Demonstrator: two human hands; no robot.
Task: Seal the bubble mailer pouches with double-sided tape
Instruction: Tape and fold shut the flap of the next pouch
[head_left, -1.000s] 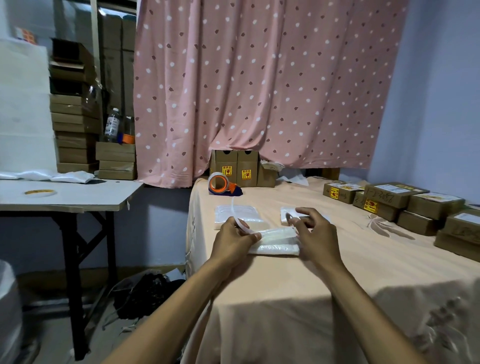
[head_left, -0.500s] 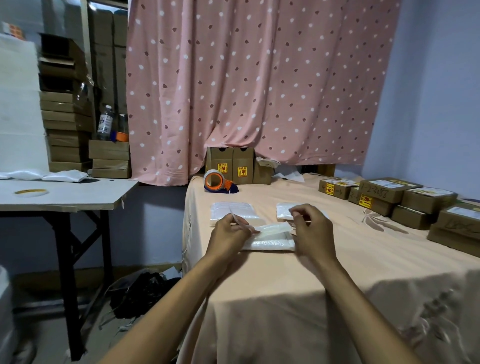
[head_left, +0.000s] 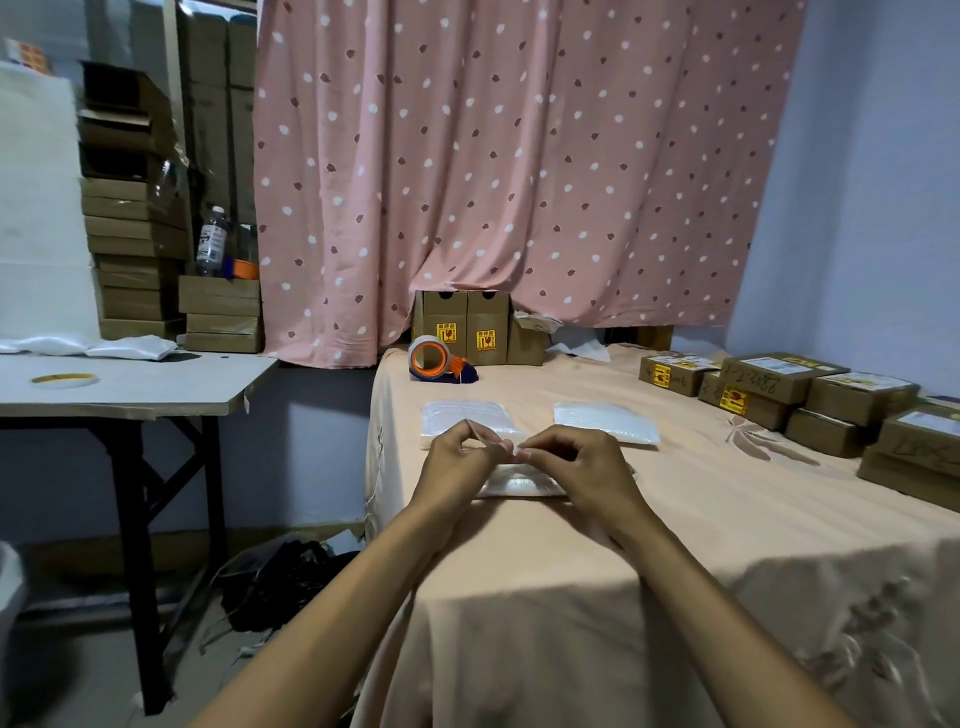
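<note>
A white bubble mailer pouch (head_left: 519, 484) lies on the peach tablecloth (head_left: 675, 519), mostly hidden under my hands. My left hand (head_left: 457, 462) and my right hand (head_left: 576, 467) meet just above it, fingertips pinching a thin pale strip of tape liner (head_left: 491, 441) between them. Two more white pouches lie flat behind: one (head_left: 467, 415) at the left, one (head_left: 605, 421) at the right. A roll of double-sided tape (head_left: 65, 380) rests on the side table at the far left.
An orange tape dispenser (head_left: 436, 361) stands at the back of the table before small cardboard boxes (head_left: 467, 332). Brown parcels (head_left: 810, 395) are stacked along the right side. A white side table (head_left: 130, 384) with stacked boxes stands left. Dark clutter lies on the floor.
Both hands lifted off the pouch and came together above it, now pinching the thin strip between their fingertips. The long loop of liner seen earlier is drawn in short.
</note>
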